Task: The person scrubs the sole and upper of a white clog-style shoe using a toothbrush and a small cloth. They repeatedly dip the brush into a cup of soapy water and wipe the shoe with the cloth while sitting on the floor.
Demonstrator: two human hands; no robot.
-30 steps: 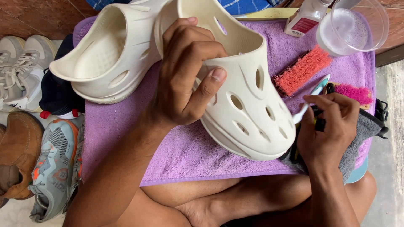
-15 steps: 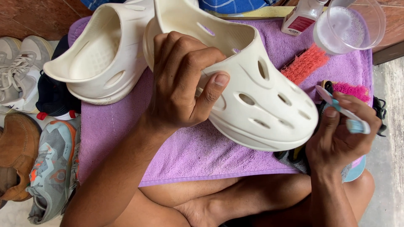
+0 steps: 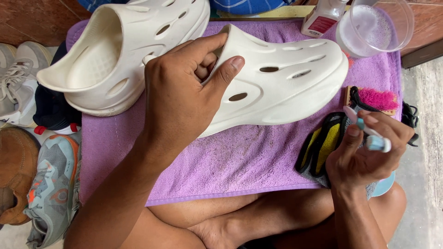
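I observe my left hand [image 3: 182, 99] clamped on white clog [image 3: 277, 85], thumb outside its heel opening, fingers inside, above purple towel [image 3: 240, 161], my right hand [image 3: 364, 157] pinching small toothbrush [image 3: 369, 133] right of the towel

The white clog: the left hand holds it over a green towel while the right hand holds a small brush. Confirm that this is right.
Not quite. In the head view the towel is purple, not green. The rest stands: the left hand holds the white clog over it, and the right hand holds a small brush.
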